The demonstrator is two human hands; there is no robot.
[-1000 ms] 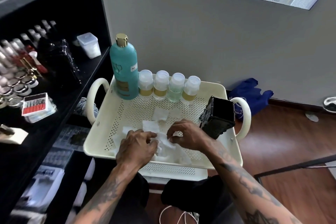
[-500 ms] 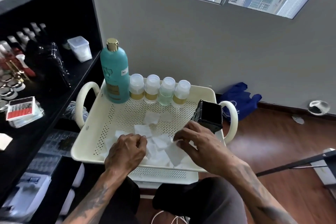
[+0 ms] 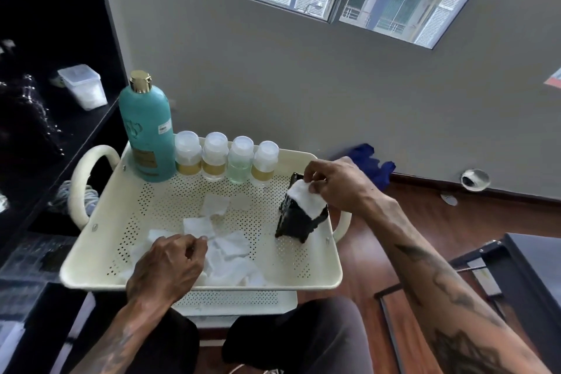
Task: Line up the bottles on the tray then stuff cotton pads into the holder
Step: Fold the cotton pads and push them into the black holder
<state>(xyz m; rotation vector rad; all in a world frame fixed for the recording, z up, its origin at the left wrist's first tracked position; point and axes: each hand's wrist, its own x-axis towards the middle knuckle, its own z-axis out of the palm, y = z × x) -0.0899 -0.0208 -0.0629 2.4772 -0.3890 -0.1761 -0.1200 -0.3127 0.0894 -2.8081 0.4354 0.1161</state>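
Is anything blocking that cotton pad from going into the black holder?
Nothing visible does. The right hand pinches the cotton pad right at the black holder's open top, with no other object between them.

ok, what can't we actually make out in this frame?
- Inside of the black holder, head view: the cotton pad held by the right hand covers its opening, so its fill is unknown.
- Pads under the left hand: the hand hides them; a pinch cannot be told.
- Teal bottle label: too small to read.
- Shelf items at the left edge: dark, blurred.
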